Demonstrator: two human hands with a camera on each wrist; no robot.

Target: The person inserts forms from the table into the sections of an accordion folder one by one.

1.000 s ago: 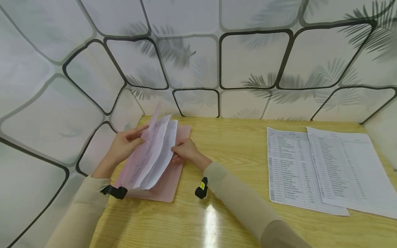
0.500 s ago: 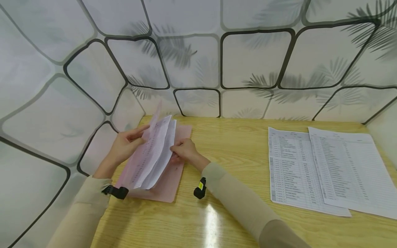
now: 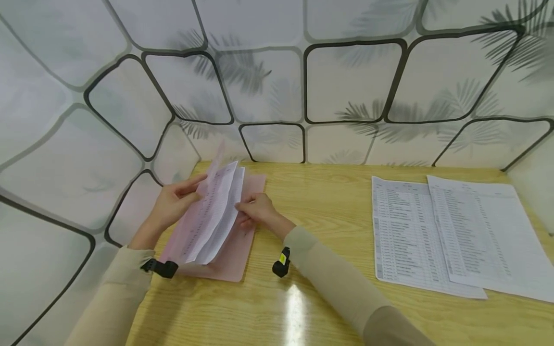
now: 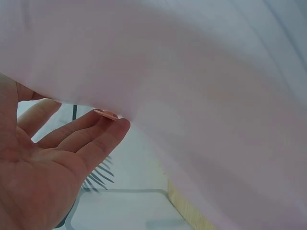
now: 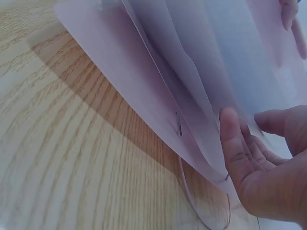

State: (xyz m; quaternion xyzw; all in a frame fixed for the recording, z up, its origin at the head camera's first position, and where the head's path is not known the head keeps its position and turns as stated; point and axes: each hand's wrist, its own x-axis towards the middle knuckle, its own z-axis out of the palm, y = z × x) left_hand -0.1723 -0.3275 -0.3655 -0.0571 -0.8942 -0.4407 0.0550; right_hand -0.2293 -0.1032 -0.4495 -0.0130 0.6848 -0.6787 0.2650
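Note:
A translucent pink document folder (image 3: 233,270) lies on the left of the table, its front cover (image 4: 144,62) raised. My left hand (image 3: 173,204) holds that cover by its edge, thumb on one side and fingers on the other. Inside stand several printed paper sheets (image 3: 231,202), fanned apart and leaning left. The right hand (image 3: 261,210) pinches the rearmost sheets at their right edge between thumb and index finger, its other fingers loosely bent over the back cover. In the right wrist view, a thin elastic cord (image 5: 189,197) loops out from the folder's edge.
Two printed sheets (image 3: 409,235) lie overlapping on the right of the wooden table (image 3: 320,206). A patterned wall covering (image 3: 350,81) rises close behind the table and along its left side, near my left arm.
My right hand and the sheet edge it pinches have shifted very slightly left. The left hand and the raised cover hold nearly still.

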